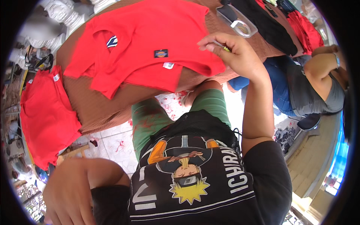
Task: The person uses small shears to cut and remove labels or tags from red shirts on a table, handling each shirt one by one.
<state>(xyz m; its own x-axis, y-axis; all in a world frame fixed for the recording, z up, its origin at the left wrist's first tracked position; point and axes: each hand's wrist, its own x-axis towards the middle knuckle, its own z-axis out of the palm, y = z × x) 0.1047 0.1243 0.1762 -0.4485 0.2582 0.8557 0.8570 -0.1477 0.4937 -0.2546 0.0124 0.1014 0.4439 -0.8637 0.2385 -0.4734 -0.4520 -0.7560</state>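
A red sleeveless garment point(138, 48) lies spread over a table under a brown quilted cloth point(93, 108). It has a small dark patch point(161, 53) and a white tag point(168, 65) near its lower edge. Above its right edge my right hand point(234, 52) is closed round a small tool with a yellow-green part, perhaps thread snips; the fingers cover most of it. My left hand point(69, 191) is raised at the lower left, back of the hand showing. Its fingers stretch downward, slightly apart and a little blurred, with the tips cut off, and nothing shows in them.
Another red garment point(47, 116) hangs over the table's left end. A clear plastic box point(240, 26) and black cloth point(270, 28) lie at the far right. A seated person in grey point(315, 90) is close on my right. Red scraps litter the white tiled floor point(116, 144).
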